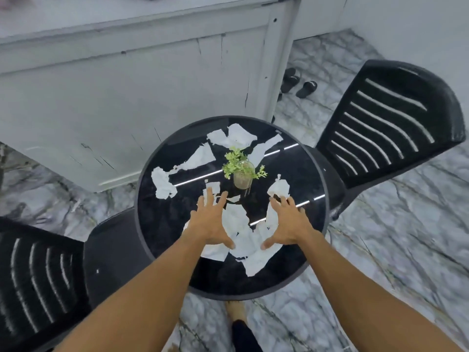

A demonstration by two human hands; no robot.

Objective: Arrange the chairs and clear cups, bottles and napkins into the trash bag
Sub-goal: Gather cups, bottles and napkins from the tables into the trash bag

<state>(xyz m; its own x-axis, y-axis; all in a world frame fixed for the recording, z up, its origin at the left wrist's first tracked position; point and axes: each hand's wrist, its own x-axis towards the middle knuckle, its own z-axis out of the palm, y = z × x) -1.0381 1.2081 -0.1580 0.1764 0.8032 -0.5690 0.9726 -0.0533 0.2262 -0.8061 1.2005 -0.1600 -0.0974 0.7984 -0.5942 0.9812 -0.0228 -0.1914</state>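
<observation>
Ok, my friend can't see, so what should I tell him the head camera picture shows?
Two bare hands, the left hand and the right hand, reach with spread fingers over torn white napkins scattered on a round black table. A small green plant in a glass jar stands in the middle, and a black chair sits on either side.

A grey-veined white marble floor [396, 250] runs beneath a long, scuffed white panelled counter [127, 80], a pair of black slide sandals [299, 83] lies beside its right end, and a plain white wall [418, 24] rises beyond.
</observation>
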